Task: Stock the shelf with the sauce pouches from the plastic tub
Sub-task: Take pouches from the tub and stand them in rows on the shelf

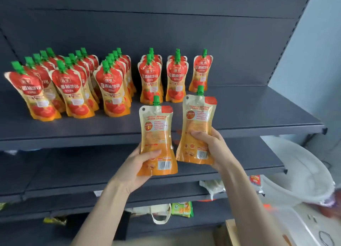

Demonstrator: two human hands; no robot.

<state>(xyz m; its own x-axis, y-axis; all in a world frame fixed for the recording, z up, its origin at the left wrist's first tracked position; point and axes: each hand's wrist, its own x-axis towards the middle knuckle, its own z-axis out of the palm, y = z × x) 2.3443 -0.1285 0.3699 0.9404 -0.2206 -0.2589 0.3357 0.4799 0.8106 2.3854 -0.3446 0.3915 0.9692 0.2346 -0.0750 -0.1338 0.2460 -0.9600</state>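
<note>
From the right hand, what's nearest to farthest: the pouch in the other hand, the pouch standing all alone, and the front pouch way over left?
From the right hand, head view:
1. The pouch held by the left hand, just beside it.
2. The lone pouch, right end of the shelf row.
3. The far-left front pouch, opposite end.

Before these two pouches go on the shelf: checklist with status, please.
1. Left hand grip on left pouch: ok, fingers curled round its lower half.
2. Right hand grip on right pouch: ok.
3. Caps up, both roughly upright: ok.
4. Facing matches stocked rows: not ok, barcode backs face the camera; stocked ones show fronts.
5. Free spot: ok, bare shelf in front of the single pouch at the right end.
6. Stock left in tub: cannot tell, contents blurred.
</note>
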